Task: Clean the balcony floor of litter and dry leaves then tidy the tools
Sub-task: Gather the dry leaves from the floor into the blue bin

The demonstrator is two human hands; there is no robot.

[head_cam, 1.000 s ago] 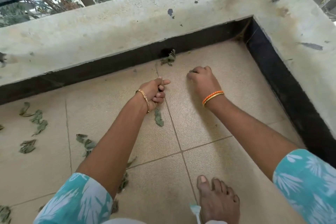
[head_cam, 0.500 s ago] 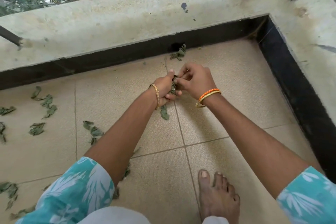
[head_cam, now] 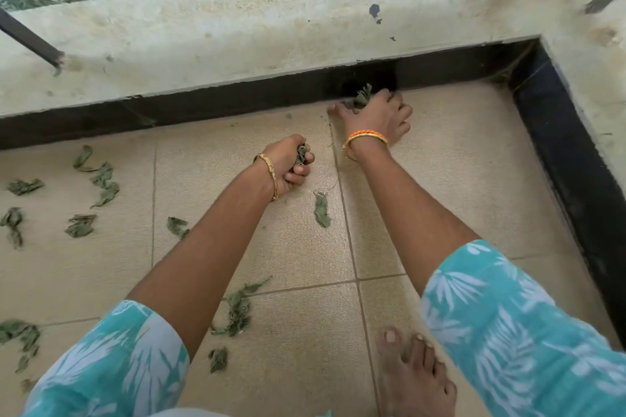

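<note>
Leaves (head_cam: 101,184), curled, crumpled and dull green, lie scattered over the left of the tiled floor (head_cam: 440,186), with one leaf (head_cam: 321,210) just below the left hand (head_cam: 288,162), which grips a wad of them in curled fingers. Half a second ago both hands met there; now the right hand (head_cam: 379,118) has reached to the clump (head_cam: 362,98) at the black skirting (head_cam: 203,105), fingers curled down onto it. Tiles are beige and grainy, the ledge (head_cam: 237,34) rough, stained concrete
</note>
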